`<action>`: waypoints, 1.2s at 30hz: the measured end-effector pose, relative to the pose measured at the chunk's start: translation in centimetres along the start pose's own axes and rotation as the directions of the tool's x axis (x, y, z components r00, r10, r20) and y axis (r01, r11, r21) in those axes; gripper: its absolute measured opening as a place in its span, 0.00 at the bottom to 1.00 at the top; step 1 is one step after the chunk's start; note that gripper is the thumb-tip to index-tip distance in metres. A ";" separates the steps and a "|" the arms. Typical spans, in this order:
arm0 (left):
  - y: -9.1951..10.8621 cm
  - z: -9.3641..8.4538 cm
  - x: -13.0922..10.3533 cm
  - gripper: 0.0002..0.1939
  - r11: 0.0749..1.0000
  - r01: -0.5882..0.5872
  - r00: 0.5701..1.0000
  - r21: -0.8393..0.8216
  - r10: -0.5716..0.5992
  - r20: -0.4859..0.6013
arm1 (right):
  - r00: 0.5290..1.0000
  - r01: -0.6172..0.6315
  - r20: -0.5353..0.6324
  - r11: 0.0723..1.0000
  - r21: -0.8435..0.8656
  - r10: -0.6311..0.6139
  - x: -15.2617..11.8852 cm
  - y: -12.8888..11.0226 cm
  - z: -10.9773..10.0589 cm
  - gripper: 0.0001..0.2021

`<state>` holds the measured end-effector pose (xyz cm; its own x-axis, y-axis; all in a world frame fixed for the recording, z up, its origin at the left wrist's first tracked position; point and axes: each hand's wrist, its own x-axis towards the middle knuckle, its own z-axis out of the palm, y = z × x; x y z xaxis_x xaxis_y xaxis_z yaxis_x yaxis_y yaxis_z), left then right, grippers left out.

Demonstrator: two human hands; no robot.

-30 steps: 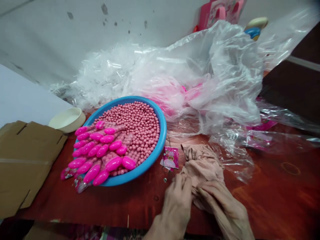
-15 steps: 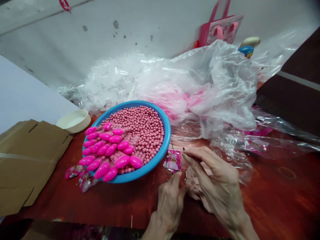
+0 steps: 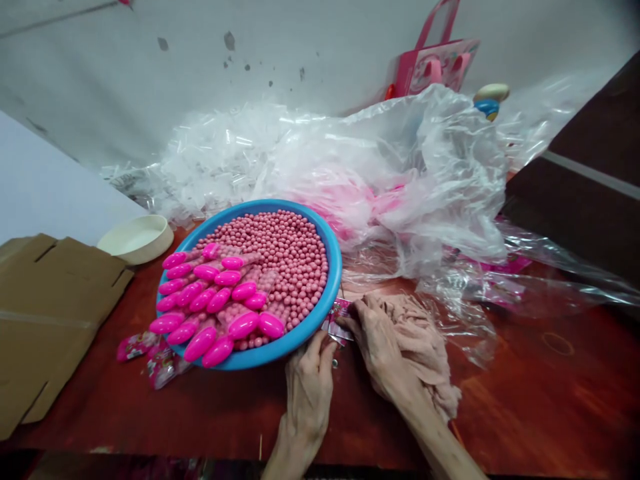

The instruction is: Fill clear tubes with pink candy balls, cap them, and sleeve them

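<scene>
A small pink printed packet (image 3: 339,311) lies beside the basin, partly covered by my fingers. My right hand (image 3: 379,347) reaches over its right edge with fingers bent and closed on it. At the packet's lower left, my left hand (image 3: 309,377) has thumb and fingers drawn together; what is between them is too small to make out. A tiny shiny piece (image 3: 335,364) sits by my left thumb. Crumpled beige cloth (image 3: 420,333) lies behind and right of my right hand. The blue basin (image 3: 334,267) holds pink beads (image 3: 285,247) and several bead-filled tubes with bright pink caps (image 3: 243,325).
Cardboard (image 3: 55,320) and a white bowl (image 3: 145,243) are at the left. Small pink packets (image 3: 163,365) lie by the basin's front left. Clear plastic bags (image 3: 425,173) heap along the wall, with a pink bag (image 3: 430,67) behind. A dark box (image 3: 590,173) stands right.
My right hand has moved left and down off the cloth onto the packet, uncovering more cloth. My left hand has shifted left toward the basin's edge.
</scene>
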<state>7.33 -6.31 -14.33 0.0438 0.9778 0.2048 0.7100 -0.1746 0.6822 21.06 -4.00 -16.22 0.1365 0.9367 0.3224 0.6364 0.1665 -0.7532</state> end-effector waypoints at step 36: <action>0.9 2.9 1.6 0.12 0.998 0.053 0.999 -0.024 -0.053 0.012 | 0.997 0.019 0.080 0.976 -0.219 -0.001 1.5 -0.6 -0.2 0.13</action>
<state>10.11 -4.53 -15.46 0.0144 0.9871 0.1597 0.6946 -0.1248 0.7085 21.01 -2.79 -15.21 0.0745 0.9582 0.2762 0.7896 0.1125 -0.6032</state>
